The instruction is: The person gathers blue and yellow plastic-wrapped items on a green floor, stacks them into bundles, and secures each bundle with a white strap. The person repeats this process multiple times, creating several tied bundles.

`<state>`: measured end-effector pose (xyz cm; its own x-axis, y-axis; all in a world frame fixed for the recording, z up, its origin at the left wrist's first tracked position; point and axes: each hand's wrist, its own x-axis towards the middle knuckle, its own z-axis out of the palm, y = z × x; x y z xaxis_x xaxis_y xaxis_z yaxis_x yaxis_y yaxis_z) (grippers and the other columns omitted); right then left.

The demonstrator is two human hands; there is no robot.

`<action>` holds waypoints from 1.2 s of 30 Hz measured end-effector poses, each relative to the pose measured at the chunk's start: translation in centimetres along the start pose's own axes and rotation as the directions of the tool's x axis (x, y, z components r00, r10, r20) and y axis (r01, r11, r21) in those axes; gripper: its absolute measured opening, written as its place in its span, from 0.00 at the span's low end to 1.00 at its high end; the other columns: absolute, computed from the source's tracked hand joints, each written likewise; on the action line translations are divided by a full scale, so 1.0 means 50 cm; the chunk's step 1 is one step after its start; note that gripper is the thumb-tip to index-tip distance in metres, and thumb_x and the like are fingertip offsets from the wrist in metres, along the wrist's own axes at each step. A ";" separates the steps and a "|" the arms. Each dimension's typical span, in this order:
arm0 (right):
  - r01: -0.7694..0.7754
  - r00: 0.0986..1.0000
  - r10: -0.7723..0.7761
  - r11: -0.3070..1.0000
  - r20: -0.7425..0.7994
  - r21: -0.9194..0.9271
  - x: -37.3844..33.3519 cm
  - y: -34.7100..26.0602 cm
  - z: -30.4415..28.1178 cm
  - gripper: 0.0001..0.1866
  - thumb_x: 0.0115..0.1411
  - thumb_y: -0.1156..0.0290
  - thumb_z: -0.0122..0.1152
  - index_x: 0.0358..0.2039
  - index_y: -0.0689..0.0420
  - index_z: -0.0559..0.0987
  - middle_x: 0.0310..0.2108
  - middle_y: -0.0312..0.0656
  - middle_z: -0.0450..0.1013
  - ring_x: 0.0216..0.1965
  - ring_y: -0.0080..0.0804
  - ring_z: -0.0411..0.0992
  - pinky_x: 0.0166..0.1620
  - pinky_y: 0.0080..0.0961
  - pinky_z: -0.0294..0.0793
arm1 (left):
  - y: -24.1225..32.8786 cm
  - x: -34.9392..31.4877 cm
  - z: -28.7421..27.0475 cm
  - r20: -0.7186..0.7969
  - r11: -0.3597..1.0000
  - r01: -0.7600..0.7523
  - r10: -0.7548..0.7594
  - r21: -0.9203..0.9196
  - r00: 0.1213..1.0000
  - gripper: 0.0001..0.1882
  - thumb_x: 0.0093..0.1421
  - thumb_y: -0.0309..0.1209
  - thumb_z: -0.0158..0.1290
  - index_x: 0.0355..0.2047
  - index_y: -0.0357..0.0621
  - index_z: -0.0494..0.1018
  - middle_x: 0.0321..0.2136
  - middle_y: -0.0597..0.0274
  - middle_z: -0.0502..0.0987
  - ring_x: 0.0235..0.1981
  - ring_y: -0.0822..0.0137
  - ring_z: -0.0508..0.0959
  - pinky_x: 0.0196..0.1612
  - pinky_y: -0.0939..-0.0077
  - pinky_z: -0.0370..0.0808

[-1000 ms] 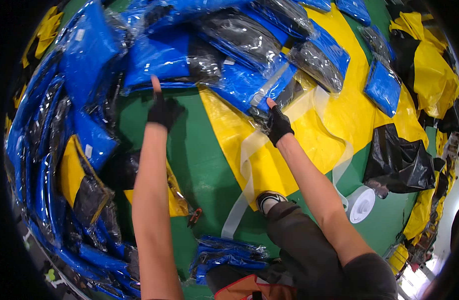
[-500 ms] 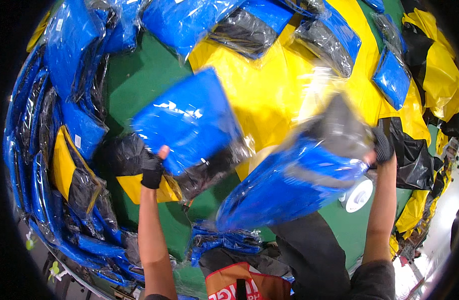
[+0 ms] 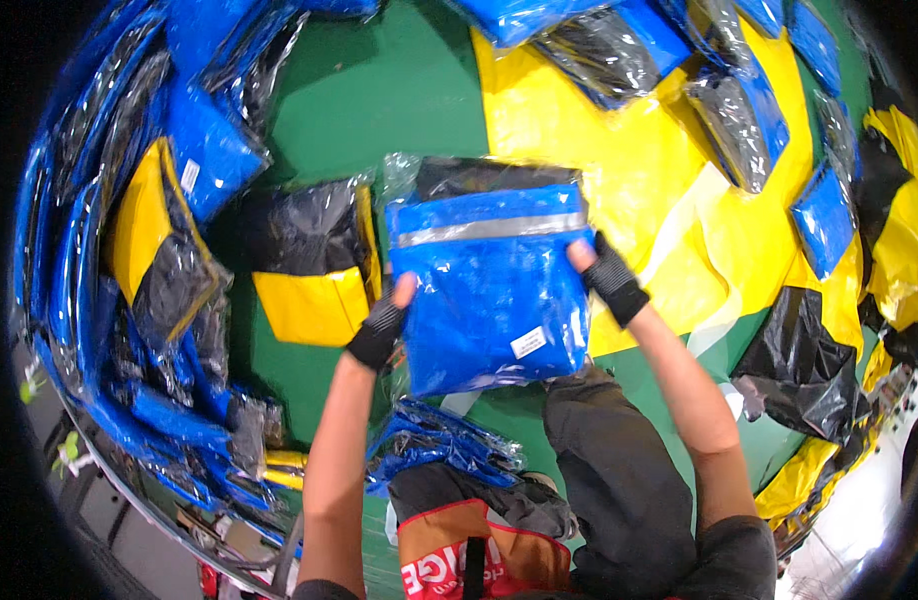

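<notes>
In front of me, a folded blue piece of workwear (image 3: pixel 484 285) with a grey reflective stripe lies in a clear plastic bag. A white label sits near its lower right corner. My left hand (image 3: pixel 381 325), in a black fingerless glove, grips its left edge, thumb on top. My right hand (image 3: pixel 611 280), gloved alike, holds the right edge the same way. Both hands' other fingers are hidden underneath. A black packaged part (image 3: pixel 499 178) shows behind the upper edge; I cannot tell whether it is a second packet. Left of my left hand lies a folded black-and-yellow packet (image 3: pixel 314 305).
Bagged blue packets (image 3: pixel 204 145) crowd the left side, with another black-and-yellow one (image 3: pixel 149 220) among them. A yellow sheet (image 3: pixel 659 200) covers part of the green surface (image 3: pixel 379 100), with blue-and-black packets (image 3: pixel 599 60) on it. More blue packets (image 3: pixel 444 440) lie close to my legs.
My hands held two separate blue packets; now both grip one blue packet or stack in the middle. The right-hand packet has swung left and flattened, and the view has shifted.
</notes>
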<state>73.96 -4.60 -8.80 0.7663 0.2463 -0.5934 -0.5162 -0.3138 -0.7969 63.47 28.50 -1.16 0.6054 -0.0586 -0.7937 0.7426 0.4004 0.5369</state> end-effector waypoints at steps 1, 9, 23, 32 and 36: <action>-0.050 0.999 0.051 0.996 -0.015 0.070 -0.030 -0.052 0.053 0.36 0.53 0.50 0.60 0.55 0.60 0.62 0.49 0.45 0.67 0.51 0.36 0.65 0.56 0.32 0.62 | -0.011 0.010 0.006 -0.014 0.994 0.077 -0.078 -0.071 0.997 0.37 0.57 0.54 0.48 0.58 0.42 0.55 0.54 0.54 0.64 0.51 0.62 0.69 0.52 0.66 0.68; -0.280 0.953 0.158 0.784 0.258 0.553 -0.147 -0.285 0.019 0.33 0.54 0.51 0.58 0.54 0.60 0.64 0.48 0.48 0.69 0.47 0.41 0.70 0.52 0.37 0.70 | 0.133 -0.132 0.116 -0.036 0.984 -0.180 0.180 0.002 0.983 0.37 0.48 0.42 0.61 0.55 0.39 0.60 0.47 0.55 0.70 0.46 0.63 0.71 0.49 0.68 0.70; -0.067 0.506 0.161 0.987 0.847 -0.147 -0.519 -0.233 0.415 0.58 0.37 0.50 0.73 0.61 0.61 0.49 0.58 0.54 0.55 0.61 0.48 0.51 0.62 0.40 0.49 | -0.545 -0.905 -0.080 -0.676 0.953 0.194 -0.301 -0.231 0.673 0.33 0.52 0.44 0.55 0.54 0.39 0.61 0.48 0.52 0.69 0.47 0.60 0.70 0.50 0.65 0.68; -0.061 0.422 0.397 0.910 0.815 -0.411 -0.548 -0.030 0.448 0.54 0.36 0.45 0.72 0.57 0.64 0.59 0.55 0.56 0.59 0.57 0.46 0.57 0.61 0.35 0.53 | -0.786 -0.826 -0.060 -0.589 0.918 0.395 -0.299 0.037 0.750 0.33 0.53 0.48 0.52 0.53 0.39 0.61 0.49 0.50 0.68 0.49 0.57 0.69 0.51 0.64 0.67; 0.299 0.209 0.379 0.853 0.901 -0.428 -0.527 0.018 0.435 0.49 0.44 0.40 0.63 0.58 0.61 0.59 0.55 0.59 0.58 0.57 0.48 0.58 0.60 0.37 0.53 | -0.792 -0.766 -0.082 -0.541 0.892 0.401 -0.235 0.210 0.807 0.33 0.54 0.50 0.50 0.53 0.39 0.62 0.49 0.49 0.68 0.49 0.56 0.69 0.52 0.63 0.66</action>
<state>44.98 8.59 3.66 -0.3805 0.7590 -0.5283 -0.0474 -0.5865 -0.8086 9.68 18.65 6.79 0.1590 0.3537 -0.9218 0.9651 0.1412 0.2206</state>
